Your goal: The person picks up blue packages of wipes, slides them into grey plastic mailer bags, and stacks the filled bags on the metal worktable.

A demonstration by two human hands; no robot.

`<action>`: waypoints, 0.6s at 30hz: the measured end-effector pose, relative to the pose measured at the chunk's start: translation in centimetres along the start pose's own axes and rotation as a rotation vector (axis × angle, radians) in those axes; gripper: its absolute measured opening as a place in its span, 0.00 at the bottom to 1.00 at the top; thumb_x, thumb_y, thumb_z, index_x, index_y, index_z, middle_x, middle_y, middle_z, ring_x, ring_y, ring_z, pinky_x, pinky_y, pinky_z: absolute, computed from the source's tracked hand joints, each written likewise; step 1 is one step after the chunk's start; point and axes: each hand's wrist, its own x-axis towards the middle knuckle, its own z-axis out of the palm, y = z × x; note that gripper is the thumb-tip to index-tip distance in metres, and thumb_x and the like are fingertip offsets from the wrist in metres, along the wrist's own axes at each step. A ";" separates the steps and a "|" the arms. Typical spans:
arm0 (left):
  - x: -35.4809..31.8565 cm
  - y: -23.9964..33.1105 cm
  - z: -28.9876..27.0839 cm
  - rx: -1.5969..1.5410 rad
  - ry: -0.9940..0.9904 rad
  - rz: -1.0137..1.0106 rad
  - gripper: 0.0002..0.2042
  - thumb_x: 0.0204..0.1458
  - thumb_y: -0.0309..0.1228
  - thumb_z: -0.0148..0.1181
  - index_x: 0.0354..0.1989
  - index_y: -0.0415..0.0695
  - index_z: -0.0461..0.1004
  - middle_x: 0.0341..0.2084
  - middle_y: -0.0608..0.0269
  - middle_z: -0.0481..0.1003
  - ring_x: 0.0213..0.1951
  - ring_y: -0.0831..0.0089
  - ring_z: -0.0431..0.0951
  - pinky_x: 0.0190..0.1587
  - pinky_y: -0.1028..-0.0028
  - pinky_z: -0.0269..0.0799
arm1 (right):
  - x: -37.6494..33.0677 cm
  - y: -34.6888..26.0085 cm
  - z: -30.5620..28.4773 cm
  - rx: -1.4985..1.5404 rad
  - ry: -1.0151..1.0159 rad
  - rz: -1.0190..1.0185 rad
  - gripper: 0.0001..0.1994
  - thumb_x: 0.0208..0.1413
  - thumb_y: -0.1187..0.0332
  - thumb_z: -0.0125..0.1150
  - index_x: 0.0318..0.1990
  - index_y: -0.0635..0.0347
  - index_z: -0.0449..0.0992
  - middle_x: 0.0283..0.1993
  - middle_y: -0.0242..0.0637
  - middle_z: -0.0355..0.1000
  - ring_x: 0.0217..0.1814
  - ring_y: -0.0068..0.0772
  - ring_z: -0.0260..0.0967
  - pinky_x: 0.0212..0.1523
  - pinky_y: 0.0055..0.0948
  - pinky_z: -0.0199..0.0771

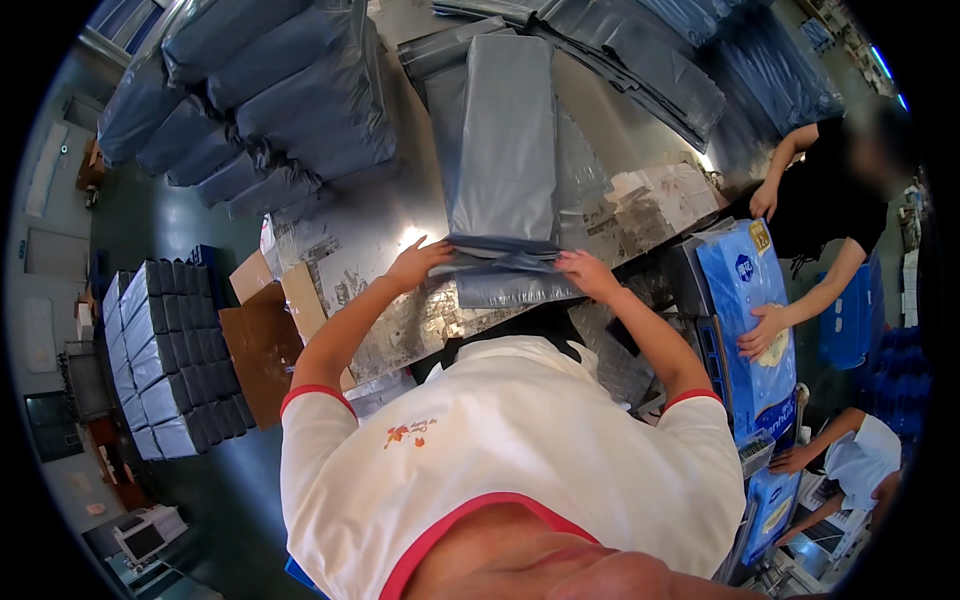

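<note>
A long block wrapped in a grey plastic bag [505,140] lies lengthwise on the metal table in front of me. The near end of the bag is gathered into creased folds. My left hand [420,264] grips the left edge of these folds, and my right hand [588,275] has the right edge between its fingers. What is inside the bag is hidden. Below the folds, a loose flap of grey film [515,288] spreads toward my shirt.
Stacked grey wrapped packs [310,105] stand at the table's far left; loose grey bags [640,75] lie at the far right. An open cardboard box [265,345] is at left, near another stack [170,360]. A co-worker at right touches a large blue package [740,320].
</note>
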 end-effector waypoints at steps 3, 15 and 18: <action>0.7 -2.1 0.0 -0.390 0.151 -0.284 0.11 0.47 0.27 0.46 0.39 0.42 0.67 0.34 0.56 0.71 0.38 0.61 0.70 0.41 0.72 0.62 | 1.1 2.3 0.1 0.549 0.204 0.380 0.13 0.50 0.63 0.47 0.31 0.64 0.71 0.32 0.40 0.69 0.34 0.29 0.66 0.35 0.22 0.62; 14.0 -4.0 6.5 -1.270 0.638 -0.831 0.18 0.51 0.40 0.39 0.43 0.38 0.56 0.36 0.55 0.64 0.39 0.70 0.64 0.43 0.73 0.60 | 10.0 11.9 10.8 0.765 0.628 0.929 0.14 0.47 0.62 0.45 0.33 0.66 0.67 0.31 0.46 0.67 0.33 0.38 0.63 0.37 0.31 0.61; 13.3 -4.9 6.0 -1.895 0.446 -0.806 0.36 0.45 0.54 0.42 0.56 0.43 0.43 0.50 0.55 0.58 0.50 0.65 0.59 0.51 0.71 0.55 | 13.2 10.4 11.3 1.170 0.763 0.850 0.21 0.52 0.58 0.41 0.48 0.63 0.58 0.49 0.45 0.57 0.50 0.38 0.56 0.49 0.30 0.55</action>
